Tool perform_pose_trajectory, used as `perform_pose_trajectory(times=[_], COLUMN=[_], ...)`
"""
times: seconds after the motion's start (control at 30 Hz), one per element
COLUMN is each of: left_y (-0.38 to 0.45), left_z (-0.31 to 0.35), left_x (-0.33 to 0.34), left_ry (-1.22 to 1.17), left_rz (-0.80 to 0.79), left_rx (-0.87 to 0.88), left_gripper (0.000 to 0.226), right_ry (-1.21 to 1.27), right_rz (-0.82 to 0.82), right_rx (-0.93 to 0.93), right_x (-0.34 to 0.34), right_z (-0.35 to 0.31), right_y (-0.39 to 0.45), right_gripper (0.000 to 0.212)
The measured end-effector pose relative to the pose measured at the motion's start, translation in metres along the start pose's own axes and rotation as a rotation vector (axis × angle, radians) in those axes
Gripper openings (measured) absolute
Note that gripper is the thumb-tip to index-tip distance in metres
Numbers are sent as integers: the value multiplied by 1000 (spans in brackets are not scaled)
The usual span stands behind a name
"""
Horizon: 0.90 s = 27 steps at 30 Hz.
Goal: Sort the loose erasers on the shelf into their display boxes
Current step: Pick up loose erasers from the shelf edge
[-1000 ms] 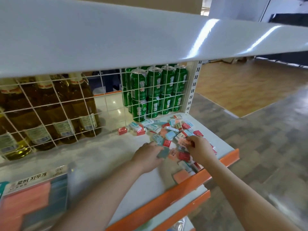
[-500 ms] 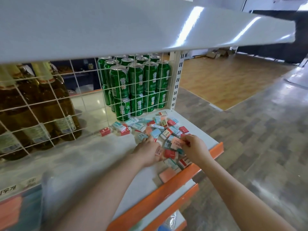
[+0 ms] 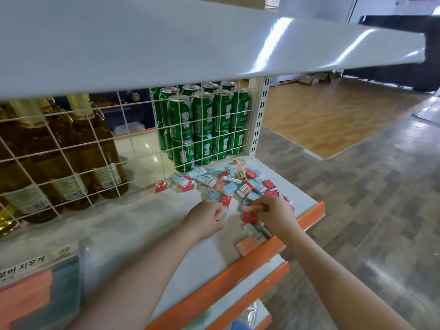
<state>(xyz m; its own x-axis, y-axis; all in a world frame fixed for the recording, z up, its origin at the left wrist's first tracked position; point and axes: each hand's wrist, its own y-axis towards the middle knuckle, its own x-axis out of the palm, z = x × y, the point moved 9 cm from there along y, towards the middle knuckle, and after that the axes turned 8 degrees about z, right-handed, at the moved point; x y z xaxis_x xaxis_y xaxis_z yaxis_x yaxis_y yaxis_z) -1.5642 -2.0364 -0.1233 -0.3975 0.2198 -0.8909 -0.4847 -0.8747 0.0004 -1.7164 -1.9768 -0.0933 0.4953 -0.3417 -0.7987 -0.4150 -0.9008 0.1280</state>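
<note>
1. Picking phase: display box [image 3: 40,289] waits at 8 o'clock, blurred.
2. Left hand [image 3: 206,220] fingers curled round a pink eraser [image 3: 220,213]; right hand [image 3: 273,216] pinching another [image 3: 252,208].
3. Loose erasers [image 3: 228,184] heaped at 12 o'clock; next, probably carrying pinks boxward.

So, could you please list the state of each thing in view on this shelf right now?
Left hand: fingers curled round a pink eraser.
Right hand: pinching another pink eraser.
Loose erasers: scattered, unsorted on the shelf.
Display box: at the near left, holding pink and blue erasers.
Green cans: stacked upright behind the wire grid.
Bottles: upright, behind the grid.
</note>
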Motion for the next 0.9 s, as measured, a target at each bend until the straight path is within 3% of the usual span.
perform_pose_trajectory(times=[0.03, 0.1, 0.27, 0.43, 0.73, 0.9], left_y=[-3, -7, -18, -30, -52, -64], left_z=[-1, -6, -19, -34, -53, -49], left_x=[-1, -1, -13, -19, -18, -27], left_ry=[-3, -31, -38, -278, -667, -627], left_rz=[6, 17, 117, 175, 183, 162], left_rx=[3, -8, -114, -216, -280, -211], left_gripper=[7, 28, 37, 10, 35, 53], right_ry=[-13, -44, -110, -120, 108, 108], right_rz=[-7, -22, -52, -48, -34, -80], right_rx=[-4, -19, -29, -62, -21, -1], right_x=[0, 1, 3, 4, 6, 18], right_z=[-1, -4, -3, -4, -18, -26], right_y=[-3, -9, -18, -26, -42, -49], right_gripper=[21, 23, 27, 34, 34, 26])
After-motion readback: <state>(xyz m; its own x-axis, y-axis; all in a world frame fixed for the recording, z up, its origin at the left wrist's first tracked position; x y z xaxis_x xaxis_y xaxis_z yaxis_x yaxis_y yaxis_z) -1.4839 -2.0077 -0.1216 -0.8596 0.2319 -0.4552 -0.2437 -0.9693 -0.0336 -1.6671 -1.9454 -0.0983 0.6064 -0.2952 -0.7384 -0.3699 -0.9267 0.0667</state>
